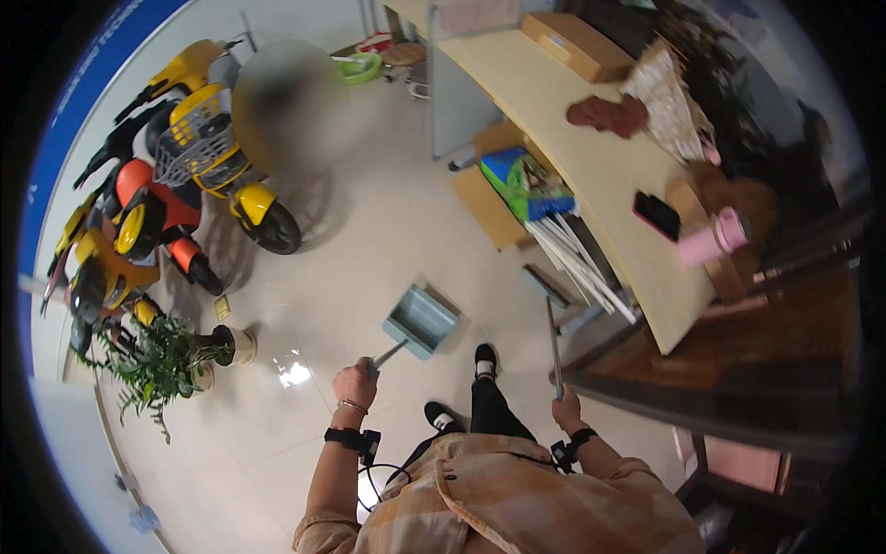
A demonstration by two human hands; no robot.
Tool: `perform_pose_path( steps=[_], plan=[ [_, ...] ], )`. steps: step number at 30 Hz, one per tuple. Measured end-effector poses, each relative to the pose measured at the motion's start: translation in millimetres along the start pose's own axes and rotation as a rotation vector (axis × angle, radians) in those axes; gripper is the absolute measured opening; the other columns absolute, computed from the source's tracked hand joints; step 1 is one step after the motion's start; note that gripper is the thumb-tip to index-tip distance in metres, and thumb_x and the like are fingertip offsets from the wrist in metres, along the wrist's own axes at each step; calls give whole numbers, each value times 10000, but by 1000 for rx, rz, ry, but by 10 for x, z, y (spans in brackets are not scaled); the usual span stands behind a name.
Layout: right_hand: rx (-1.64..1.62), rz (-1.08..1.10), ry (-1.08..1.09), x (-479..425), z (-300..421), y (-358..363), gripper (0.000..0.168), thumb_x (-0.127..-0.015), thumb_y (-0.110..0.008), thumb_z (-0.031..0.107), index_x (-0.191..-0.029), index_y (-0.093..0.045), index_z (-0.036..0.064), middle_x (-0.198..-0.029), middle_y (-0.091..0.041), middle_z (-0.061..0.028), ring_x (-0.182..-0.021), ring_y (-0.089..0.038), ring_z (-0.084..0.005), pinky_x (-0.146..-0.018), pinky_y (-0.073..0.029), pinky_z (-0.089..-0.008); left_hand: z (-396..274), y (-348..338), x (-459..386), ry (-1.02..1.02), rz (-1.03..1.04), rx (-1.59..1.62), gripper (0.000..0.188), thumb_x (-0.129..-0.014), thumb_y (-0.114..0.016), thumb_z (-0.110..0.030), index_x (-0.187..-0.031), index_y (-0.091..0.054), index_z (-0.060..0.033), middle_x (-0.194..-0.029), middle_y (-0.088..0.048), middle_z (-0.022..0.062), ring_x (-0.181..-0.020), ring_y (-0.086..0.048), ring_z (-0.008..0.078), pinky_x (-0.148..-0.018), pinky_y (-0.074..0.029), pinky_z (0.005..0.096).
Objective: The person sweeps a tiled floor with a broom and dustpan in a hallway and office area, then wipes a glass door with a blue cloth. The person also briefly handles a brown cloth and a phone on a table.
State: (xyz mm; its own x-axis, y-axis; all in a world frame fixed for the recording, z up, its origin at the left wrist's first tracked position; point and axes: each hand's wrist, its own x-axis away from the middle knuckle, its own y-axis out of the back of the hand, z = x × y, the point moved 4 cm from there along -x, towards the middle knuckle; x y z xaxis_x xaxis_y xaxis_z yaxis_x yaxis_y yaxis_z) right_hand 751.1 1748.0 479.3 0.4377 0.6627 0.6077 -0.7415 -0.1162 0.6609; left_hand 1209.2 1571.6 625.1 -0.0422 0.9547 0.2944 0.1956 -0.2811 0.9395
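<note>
My left hand (356,383) grips the handle of a grey-green long-handled dustpan (423,320). The pan is in front of my feet, and nothing shows clearly inside it. On the other side, my right hand (567,408) is closed around the stick of a broom (554,332). The broom's head (543,284) is by the floor near the desk's underside, beside some white tubes (578,260). Both tools are apart from each other.
A pale wooden desk (602,180) bears a phone (656,216), a pink bottle (713,239) and a brown cloth (608,115). Beneath it stands an open cardboard box (488,208). Several scooters (256,204) and potted plants (166,360) line the left. A dark wooden table edge (664,401) curves at right.
</note>
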Motion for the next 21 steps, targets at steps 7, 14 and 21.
perform_pose_path(
  steps=[7,14,21],
  plan=[
    [31,17,-33,-1168,401,86,408,-751,-559,86,-1143,-476,10,-903,-598,-211,-770,-608,-337,-622,-500,-411,-193,-148,-237,36,81,35,241,-772,-608,-305,-964,-610,-159,-746,-637,145,-728,-612,342,-639,-487,438],
    [200,542,246,-755,842,234,450,-737,-492,99,-1174,-469,-8,-749,-570,-199,-710,-609,-297,-622,-482,-399,-278,-425,-339,93,116,-18,143,-794,-544,-248,-895,-586,-156,-716,-627,134,-698,-614,333,-594,-480,442],
    [49,866,79,-726,1720,468,543,-764,-498,89,-1299,-421,46,-665,-556,-68,-485,-490,-132,-429,-402,-293,-108,-409,-371,159,164,-55,165,-797,-557,-262,-937,-602,-185,-748,-630,128,-717,-616,321,-612,-486,432]
  ],
)
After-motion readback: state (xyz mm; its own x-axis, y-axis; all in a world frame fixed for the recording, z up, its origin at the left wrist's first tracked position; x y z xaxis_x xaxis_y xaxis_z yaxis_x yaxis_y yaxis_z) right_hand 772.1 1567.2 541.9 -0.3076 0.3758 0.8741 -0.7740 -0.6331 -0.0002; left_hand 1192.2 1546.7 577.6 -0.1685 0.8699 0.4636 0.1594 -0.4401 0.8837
